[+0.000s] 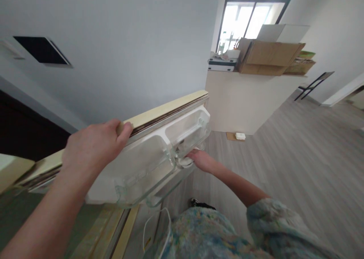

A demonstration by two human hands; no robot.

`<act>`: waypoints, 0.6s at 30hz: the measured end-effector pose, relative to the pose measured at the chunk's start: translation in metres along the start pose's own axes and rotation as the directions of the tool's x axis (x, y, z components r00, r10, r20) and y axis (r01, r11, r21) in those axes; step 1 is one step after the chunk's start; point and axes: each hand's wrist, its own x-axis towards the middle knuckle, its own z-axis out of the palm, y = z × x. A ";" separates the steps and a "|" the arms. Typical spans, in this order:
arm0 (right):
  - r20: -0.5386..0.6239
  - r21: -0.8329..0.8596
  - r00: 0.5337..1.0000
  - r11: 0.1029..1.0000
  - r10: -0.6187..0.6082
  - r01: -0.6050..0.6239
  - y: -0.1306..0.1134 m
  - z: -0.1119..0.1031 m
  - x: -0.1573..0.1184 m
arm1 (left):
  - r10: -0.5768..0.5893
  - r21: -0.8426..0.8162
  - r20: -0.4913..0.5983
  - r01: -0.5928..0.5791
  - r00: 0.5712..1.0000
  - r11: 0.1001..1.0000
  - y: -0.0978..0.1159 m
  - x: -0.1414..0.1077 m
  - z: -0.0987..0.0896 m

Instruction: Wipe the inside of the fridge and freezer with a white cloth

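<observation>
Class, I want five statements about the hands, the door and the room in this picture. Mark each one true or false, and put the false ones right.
1. A cardboard box sits on top of the low wall by the window. True.

2. The right hand is up at the cardboard box. False: it is down at the clear bins on the door.

3. The left hand grasps the door's upper edge. True.

4. The right arm's sleeve is plain black. False: it has a mottled, many-coloured pattern.

5. The floor is covered with red carpet. False: it is grey, with a wood-like grain.
</observation>
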 end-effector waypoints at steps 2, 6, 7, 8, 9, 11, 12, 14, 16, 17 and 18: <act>-0.055 -0.071 0.996 0.995 0.072 -0.076 0.010 -0.009 -0.007 | -0.005 0.001 -0.004 0.005 1.000 1.000 0.001 0.000 0.000; -0.355 0.047 0.917 0.983 0.184 -0.179 -0.010 0.010 -0.033 | 0.015 -0.009 -0.036 -0.015 0.999 1.000 0.001 -0.002 0.000; -0.425 0.128 0.880 0.976 0.214 -0.175 -0.024 0.024 -0.041 | 0.019 -0.013 -0.043 -0.019 0.999 1.000 0.001 -0.002 0.000; -0.449 0.212 0.866 0.967 0.223 -0.139 -0.039 0.041 -0.048 | 0.021 -0.018 -0.047 -0.022 0.999 1.000 0.001 -0.002 0.000; -0.428 0.310 0.872 0.945 0.239 -0.107 -0.054 0.059 -0.052 | 0.018 -0.022 -0.047 -0.019 0.999 1.000 0.001 -0.003 0.000; -0.343 0.546 0.872 0.830 0.349 -0.118 -0.080 0.095 -0.049 | 0.011 -0.030 -0.037 -0.012 0.999 0.999 0.001 -0.003 -0.001; -0.302 0.649 0.863 0.750 0.405 -0.125 -0.090 0.110 -0.041 | 0.011 -0.034 -0.032 -0.012 0.999 0.999 0.001 -0.003 -0.001; -0.254 0.791 0.836 0.602 0.486 -0.109 -0.104 0.132 -0.014 | 0.013 -0.039 -0.023 -0.014 1.000 0.999 0.001 -0.004 -0.002; -0.231 0.882 0.815 0.469 0.532 -0.056 -0.112 0.143 0.022 | 0.018 -0.037 -0.023 -0.018 1.000 0.999 0.002 -0.004 -0.003; -0.216 0.915 0.807 0.402 0.549 -0.029 -0.116 0.145 0.040 | 0.018 -0.033 -0.024 -0.019 1.000 0.999 0.003 -0.005 -0.003; -0.198 0.939 0.800 0.345 0.567 -0.013 -0.120 0.147 0.056 | 0.020 -0.029 -0.025 -0.021 0.999 0.999 0.003 -0.005 -0.004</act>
